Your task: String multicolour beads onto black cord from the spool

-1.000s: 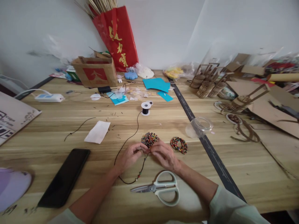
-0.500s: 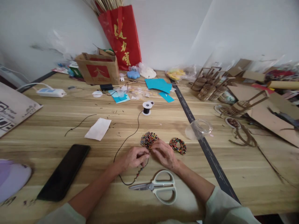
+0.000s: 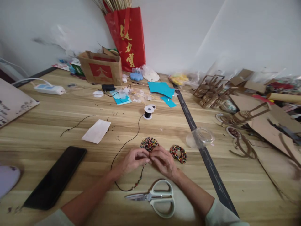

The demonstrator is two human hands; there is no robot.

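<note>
black cord [image 3: 139, 125] bows across the table [image 3: 98, 161] in a wide loop, running from the spool [image 3: 148, 115] toward the person, then curving up to the hands, its strung beads [image 3: 137, 182] slanting away and rightward. fingers of the left hand [image 3: 135, 159] pinch it before the bead pile [image 3: 149, 143]; those of the right hand [image 3: 164, 160] meet them, whether gripping anything i cannot tell.

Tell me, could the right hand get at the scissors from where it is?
Probably yes: the scissors lie close by, on the near side of the right hand, with nothing covering them. That hand seems busy pinching the black cord, though, so it may need to let go first.
</note>
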